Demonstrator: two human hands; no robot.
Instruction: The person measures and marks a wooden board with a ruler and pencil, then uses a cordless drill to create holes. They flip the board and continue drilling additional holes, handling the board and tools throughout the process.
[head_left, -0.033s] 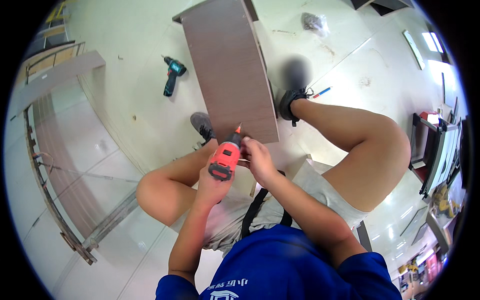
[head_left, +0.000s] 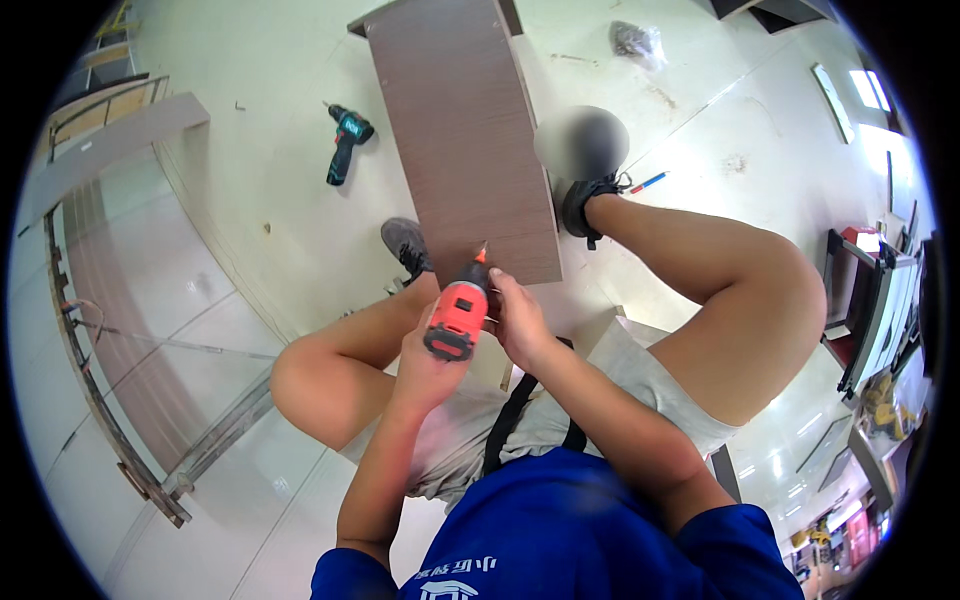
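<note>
Pale floor (head_left: 270,70), brown board (head_left: 465,130), red drill (head_left: 461,309) still in left hand (head_left: 424,374)

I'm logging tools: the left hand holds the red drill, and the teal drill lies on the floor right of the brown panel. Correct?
No: the head view shows the teal drill on the floor left of the brown panel. The left hand holds the red drill.

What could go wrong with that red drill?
Fingers might get hurt: the left hand grips the red drill, and the right hand is close to its front end, so a spinning bit might catch a finger.

The board might get scratched: the drill's orange tip appears over its near end, and it could slip. I can't tell if they touch.
</note>
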